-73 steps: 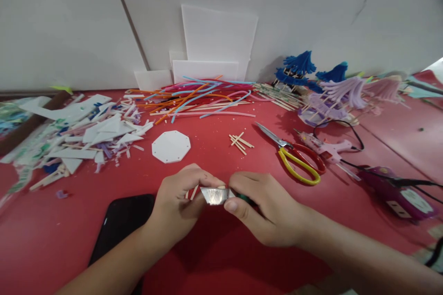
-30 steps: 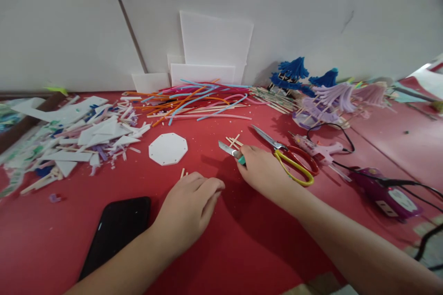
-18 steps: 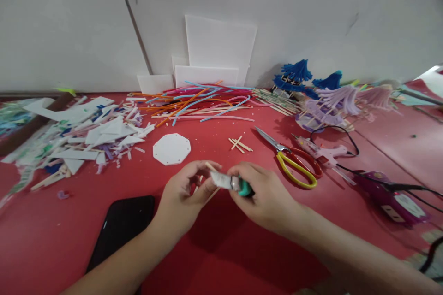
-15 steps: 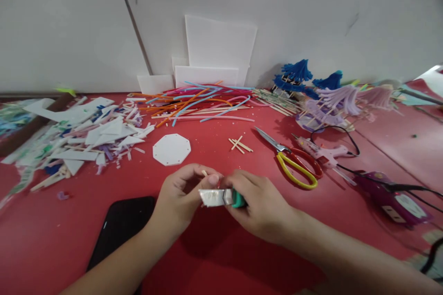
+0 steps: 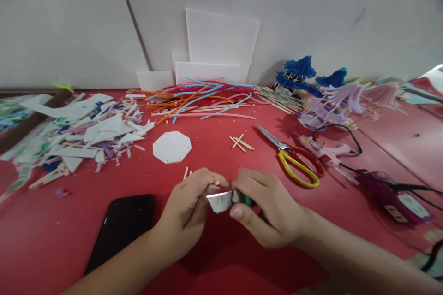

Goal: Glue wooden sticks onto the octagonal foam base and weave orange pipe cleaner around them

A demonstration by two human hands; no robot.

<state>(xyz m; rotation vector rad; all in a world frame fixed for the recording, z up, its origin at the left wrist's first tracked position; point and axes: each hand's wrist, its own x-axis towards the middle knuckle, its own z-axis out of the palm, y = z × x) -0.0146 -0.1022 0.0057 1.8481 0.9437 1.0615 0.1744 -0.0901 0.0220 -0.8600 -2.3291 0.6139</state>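
Observation:
My left hand (image 5: 192,205) is closed round thin wooden sticks (image 5: 186,173), whose ends poke out beyond the knuckles. One more stick end shows at the fingertips; the rest is hidden in the fist. In my right hand (image 5: 272,207) is a utility knife (image 5: 221,201) with a broad silver blade and a green handle. The blade points left and its tip lies by the fingers of my left hand. Past the hands, a white octagonal board (image 5: 172,147) with small holes along its edge lies flat. Several short wooden sticks (image 5: 238,142) lie crossed on the red table.
Scissors (image 5: 299,168) with red and yellow handles lie at right, near a pink glue gun (image 5: 327,152) and a purple power strip (image 5: 394,198). Black phone (image 5: 121,230) at left, below a scrap heap (image 5: 104,133). Coloured pipe cleaners (image 5: 204,99) and white boards (image 5: 221,39) stand behind.
My left hand has rolled over, and stick ends now show beyond its knuckles. The knife has shifted slightly right, with my right thumb now in sight beneath it.

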